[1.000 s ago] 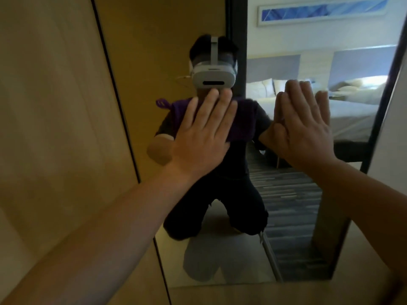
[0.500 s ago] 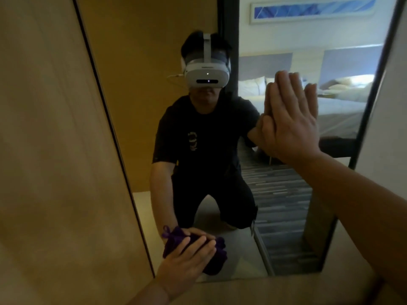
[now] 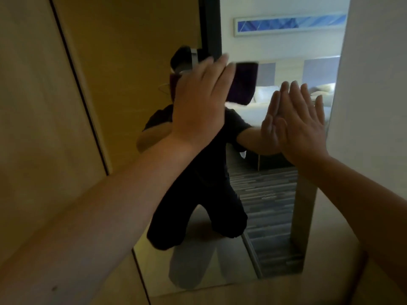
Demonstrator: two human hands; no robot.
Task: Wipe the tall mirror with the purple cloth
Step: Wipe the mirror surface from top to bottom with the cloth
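Observation:
The tall mirror (image 3: 271,194) stands in front of me and reflects a kneeling person in dark clothes. My left hand (image 3: 198,100) presses the purple cloth (image 3: 242,82) flat against the glass, high up at the reflected head's level. Most of the cloth is hidden under my palm; its dark right part sticks out past my fingers. My right hand (image 3: 301,126) lies flat on the glass near the mirror's right edge, fingers together and pointing up, holding nothing.
A wooden wall panel (image 3: 44,128) with a dark vertical seam runs along the mirror's left side. A pale wall (image 3: 370,84) borders the right edge. The wooden floor (image 3: 220,293) meets the mirror's bottom edge. The glass reflects a bedroom with beds.
My left hand swept the cloth from chest height down to the mirror's bottom edge, then back up to head height. My right hand stayed flat on the glass.

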